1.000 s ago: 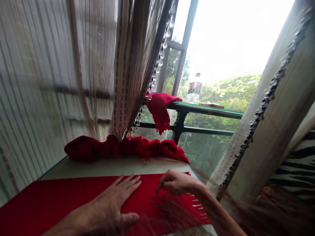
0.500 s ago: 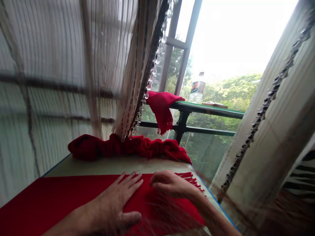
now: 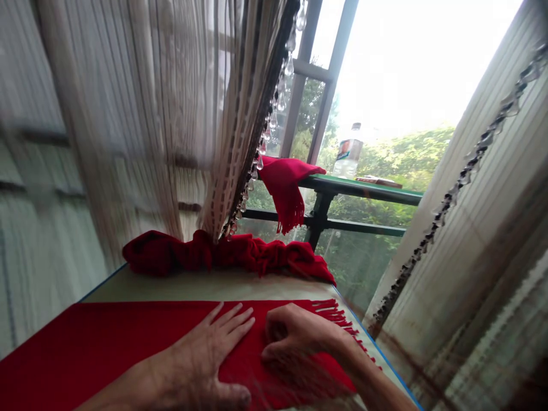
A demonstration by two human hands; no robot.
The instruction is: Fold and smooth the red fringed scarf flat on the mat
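The red scarf point(image 3: 111, 337) lies flat on the pale worktop point(image 3: 180, 291), with its fringe point(image 3: 331, 311) at the right end. The left hand point(image 3: 214, 342) is on top of the scarf, fingers spread wide, not grabbing. The right hand point(image 3: 295, 334) is over the scarf near the fringe, fingers curled; I can't tell if it pinches any cloth. Behind the scarf is a bunched-up red cloth point(image 3: 162, 254). Farther behind the scarf, a bottle point(image 3: 349, 154) stands on a green rail point(image 3: 377, 191).

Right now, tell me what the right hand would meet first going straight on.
The right hand would probably meet the fingers of the left hand first, though depth is unclear.
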